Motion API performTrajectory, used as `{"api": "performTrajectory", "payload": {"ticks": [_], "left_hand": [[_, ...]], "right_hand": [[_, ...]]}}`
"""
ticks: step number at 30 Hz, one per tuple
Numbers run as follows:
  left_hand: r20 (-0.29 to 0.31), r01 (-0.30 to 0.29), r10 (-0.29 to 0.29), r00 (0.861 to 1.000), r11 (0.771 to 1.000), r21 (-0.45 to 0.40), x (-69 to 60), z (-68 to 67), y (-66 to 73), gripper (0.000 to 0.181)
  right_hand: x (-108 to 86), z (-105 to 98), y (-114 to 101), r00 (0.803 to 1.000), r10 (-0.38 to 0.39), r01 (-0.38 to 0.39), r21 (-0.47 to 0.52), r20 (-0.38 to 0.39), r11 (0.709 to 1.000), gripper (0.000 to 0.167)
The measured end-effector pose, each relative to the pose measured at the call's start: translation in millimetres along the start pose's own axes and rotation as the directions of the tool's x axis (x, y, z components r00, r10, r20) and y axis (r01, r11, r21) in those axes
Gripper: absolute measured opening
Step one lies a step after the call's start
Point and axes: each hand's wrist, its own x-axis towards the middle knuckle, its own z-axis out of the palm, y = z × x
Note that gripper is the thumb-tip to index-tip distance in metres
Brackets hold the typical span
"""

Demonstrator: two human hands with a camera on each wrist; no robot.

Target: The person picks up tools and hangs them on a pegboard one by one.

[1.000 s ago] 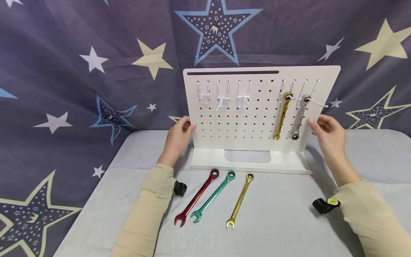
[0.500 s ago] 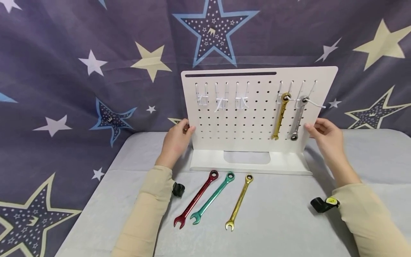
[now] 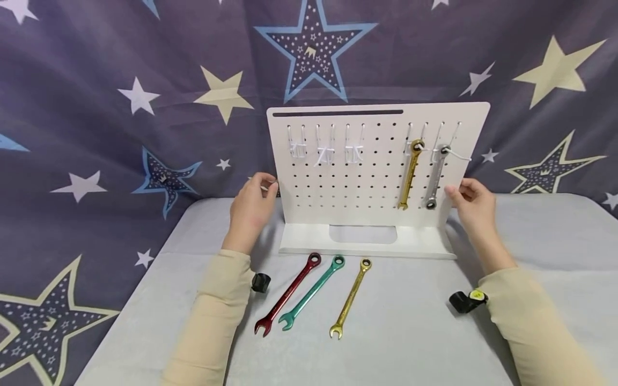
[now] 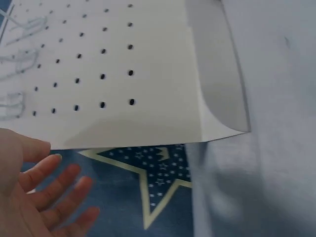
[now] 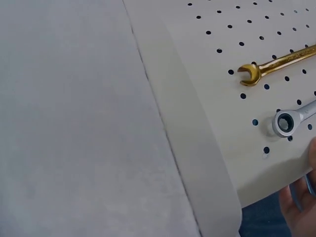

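The white rectangular pegboard (image 3: 364, 181) is looking smooth and matt. Near its right edge, a slim dark gold metal wrench (image 3: 411, 172) and a slim silver metal wrench (image 3: 437, 177) are shining. By its front edge, a red metal wrench (image 3: 288, 293), green metal wrench (image 3: 313, 292) and bright gold metal wrench (image 3: 351, 296) are gleaming. The pale grey tablecloth (image 3: 405, 321) is looking matt, the purple star-printed cloth backdrop (image 3: 106, 230) softly creased.

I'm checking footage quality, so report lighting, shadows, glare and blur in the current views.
Head: bright, mostly sharp, soft shadow beside the beige right sleeve on the grey cloth-covered table; left wrist: dimmer, bluish, white wire hooks blurred, soft shadow along one edge of the white perforated pegboard; right wrist: also dim, highlights on the hanging gold metal wrench.
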Motion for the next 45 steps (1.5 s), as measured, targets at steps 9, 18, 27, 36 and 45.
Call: {"api": "performTrajectory", "payload": {"ticks": [9,18,27,36,45], "left_hand": [[0.112,-0.063,0.058,0.992,0.997,0.044,-23.8,-14.5,10.2,0.027],[0.290,-0.222,0.228,0.930,0.974,-0.053,-47.3,-16.5,34.8,0.024],[0.444,-0.161,0.228,0.867,0.970,-0.184,-71.3,1.8,47.0,0.019],[0.582,-0.062,0.221,0.783,0.958,-0.279,-84.7,17.5,56.6,0.017],[0.659,-0.054,0.231,0.716,0.959,-0.277,-92.9,32.8,61.3,0.018]], "right_hand": [[-5.2,2,8,1.000,0.005,-0.005,-0.025,-0.004,1.000,0.010],[1.6,-1,1,1.000,-0.005,0.005,-0.008,-0.005,1.000,0.013],[4.2,0,2,1.000,0.000,0.000,0.003,-0.003,1.000,0.011],[4.5,0,4,0.999,0.033,-0.033,0.017,-0.001,0.999,0.015],[2.7,-2,1,1.000,0.012,-0.011,-0.021,0.004,1.000,0.014]]}}
